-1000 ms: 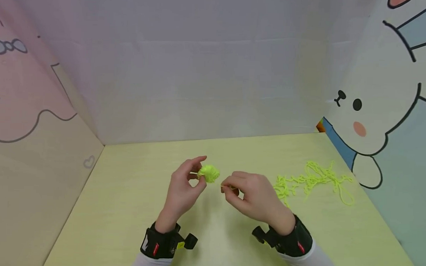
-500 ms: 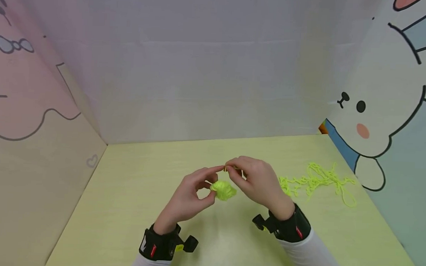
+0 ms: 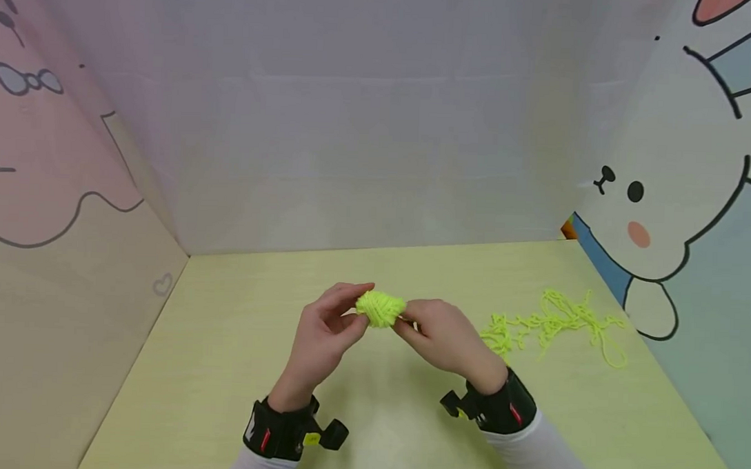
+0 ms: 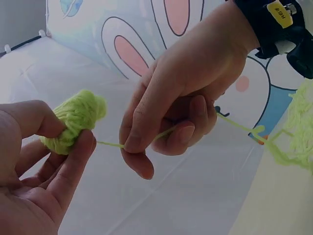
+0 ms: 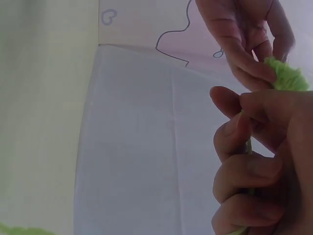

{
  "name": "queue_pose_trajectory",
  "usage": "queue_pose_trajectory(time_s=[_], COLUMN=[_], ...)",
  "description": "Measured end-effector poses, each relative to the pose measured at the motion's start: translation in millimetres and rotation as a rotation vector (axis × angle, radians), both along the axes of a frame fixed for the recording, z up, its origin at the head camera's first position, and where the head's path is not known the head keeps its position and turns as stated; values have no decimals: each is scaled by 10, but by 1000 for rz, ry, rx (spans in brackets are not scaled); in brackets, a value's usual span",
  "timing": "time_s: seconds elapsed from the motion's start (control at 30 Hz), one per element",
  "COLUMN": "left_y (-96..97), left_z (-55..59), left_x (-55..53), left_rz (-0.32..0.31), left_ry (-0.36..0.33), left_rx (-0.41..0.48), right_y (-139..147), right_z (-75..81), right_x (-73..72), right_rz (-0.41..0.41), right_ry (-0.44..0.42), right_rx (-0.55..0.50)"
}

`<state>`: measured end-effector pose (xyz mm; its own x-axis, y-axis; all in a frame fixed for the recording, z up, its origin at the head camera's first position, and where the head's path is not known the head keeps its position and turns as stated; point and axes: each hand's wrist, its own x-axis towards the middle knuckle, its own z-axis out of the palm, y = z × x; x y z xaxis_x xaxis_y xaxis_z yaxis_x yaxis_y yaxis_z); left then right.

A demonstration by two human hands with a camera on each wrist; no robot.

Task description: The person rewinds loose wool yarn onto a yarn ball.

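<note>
A small ball of neon yellow-green yarn [image 3: 380, 309] is pinched between the thumb and fingers of my left hand [image 3: 327, 333], above the table. Close on its right, my right hand [image 3: 444, 335] pinches the yarn strand [image 4: 110, 144] between thumb and forefinger. In the left wrist view the strand runs taut from the ball [image 4: 78, 120] to that hand, passes through the curled fingers and leads on to the loose yarn [image 4: 298, 132]. The right wrist view has the ball [image 5: 288, 77] partly hidden behind my right hand [image 5: 259, 156].
Loose, tangled yarn [image 3: 559, 320] lies on the right part of the pale yellow table [image 3: 233, 395]. A whitish sheet [image 3: 378, 159] stands along the back edge. Cartoon-printed panels enclose both sides. Each wrist wears a black camera strap [image 3: 282, 428].
My right hand first rose above the ball, near the left fingertips, then came down to its right side. The ball shifted right and down, then back up and left, turning in my left hand.
</note>
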<state>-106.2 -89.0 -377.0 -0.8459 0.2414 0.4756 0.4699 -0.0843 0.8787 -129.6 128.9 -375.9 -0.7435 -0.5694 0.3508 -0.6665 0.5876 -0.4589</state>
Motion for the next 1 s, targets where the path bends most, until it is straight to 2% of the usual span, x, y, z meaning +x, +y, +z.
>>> queue_pose_trajectory(time_s=[0.17, 0.33, 0.47, 0.57, 0.63, 0.7, 0.8, 1.0], left_y=[-7, -6, -11, -21, -24, -24, -16, 29], left_z=[-28, -60, -89, -110, -120, -126, -127, -94], left_x=[-35, -56, -84, -101, -108, -103, -86, -31], left_rz=[110, 174, 247, 304, 318, 304, 229, 68], left_ry=[-22, -40, 2, 54, 85, 118, 167, 210], left_rx=[50, 51, -52, -184, -277, -359, -447, -488], right_y=[-18, -14, 21, 61, 86, 104, 122, 142], right_z=[-30, 6, 50, 110, 158, 205, 261, 283], right_x=[99, 188, 238, 268, 276, 271, 240, 152], right_rz=[70, 97, 80, 67, 60, 52, 33, 5], right_ry=[-31, -4, 64, 131, 178, 216, 271, 321], right_rx=[20, 45, 44, 16, -10, -38, -74, -107])
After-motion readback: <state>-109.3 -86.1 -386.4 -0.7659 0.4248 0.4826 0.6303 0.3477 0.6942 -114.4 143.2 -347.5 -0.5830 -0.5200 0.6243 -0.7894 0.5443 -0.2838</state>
